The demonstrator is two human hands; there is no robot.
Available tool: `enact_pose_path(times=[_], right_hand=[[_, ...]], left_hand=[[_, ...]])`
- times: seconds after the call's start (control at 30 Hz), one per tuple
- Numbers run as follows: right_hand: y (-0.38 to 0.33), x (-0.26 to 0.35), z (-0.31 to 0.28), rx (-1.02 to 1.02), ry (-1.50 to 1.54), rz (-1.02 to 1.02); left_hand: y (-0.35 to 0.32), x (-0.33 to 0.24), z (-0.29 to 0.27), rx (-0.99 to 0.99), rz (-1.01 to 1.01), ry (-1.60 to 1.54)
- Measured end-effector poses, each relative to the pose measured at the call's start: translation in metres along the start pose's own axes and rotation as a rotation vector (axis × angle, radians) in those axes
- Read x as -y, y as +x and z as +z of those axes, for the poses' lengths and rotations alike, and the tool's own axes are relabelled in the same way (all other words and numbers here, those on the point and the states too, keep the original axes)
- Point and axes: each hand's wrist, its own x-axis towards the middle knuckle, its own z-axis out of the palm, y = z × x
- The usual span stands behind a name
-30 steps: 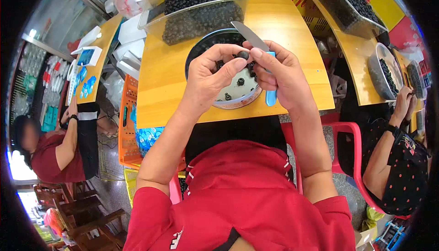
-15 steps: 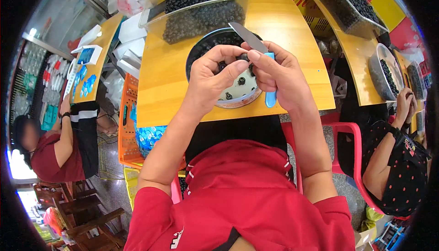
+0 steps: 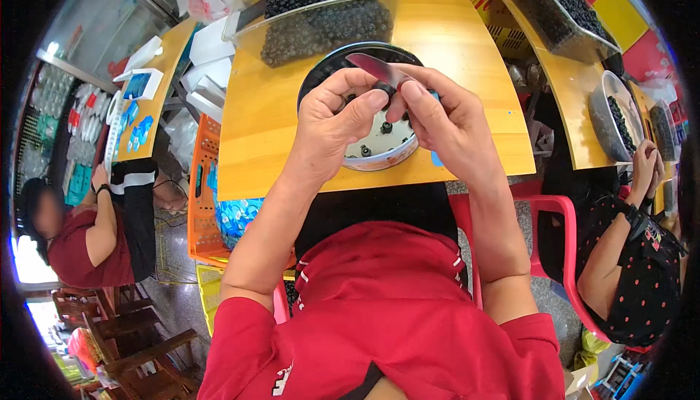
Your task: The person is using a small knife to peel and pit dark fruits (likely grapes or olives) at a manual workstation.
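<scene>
A: What's around us?
B: Clear tray of dark berries [image 3: 321, 13] behind bowl [image 3: 379, 153], nothing blocking.
A: Grip?
B: R hand [image 3: 445, 119] clenched on knife [image 3: 379, 70]; L hand [image 3: 339, 119] pinching small dark berry [image 3: 385, 89] over bowl.

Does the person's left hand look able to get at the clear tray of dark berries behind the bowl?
Probably yes: the left hand hovers over the bowl, and the clear tray sits just beyond it on the same yellow table, nothing between.
</scene>
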Motion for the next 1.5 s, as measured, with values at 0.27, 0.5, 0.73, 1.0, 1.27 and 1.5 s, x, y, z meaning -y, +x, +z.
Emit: enact_pose_path(times=[0.27,0.5,0.73,1.0,1.27,1.5], right_hand=[[-0.001,0.002,0.004,0.008,-0.011,0.022],[0.001,-0.006,0.005,-0.054,-0.012,-0.005],[0.005,0.000,-0.006,-0.107,0.110,0.060],[0.008,-0.001,-0.010,-0.132,0.118,0.080],[0.008,-0.001,-0.014,-0.146,0.094,0.076],[0.011,-0.011,-0.012,-0.122,-0.113,0.128]], left_hand=[[-0.001,0.001,-0.001,0.003,-0.006,-0.052],[0.002,0.006,0.002,0.079,-0.033,-0.254],[0.025,-0.001,-0.018,0.072,-0.300,-0.216],[0.042,0.008,-0.026,0.363,-0.303,1.221],[0.040,0.019,-0.019,0.408,-0.110,1.392],[0.027,-0.016,-0.002,0.227,0.030,0.793]])
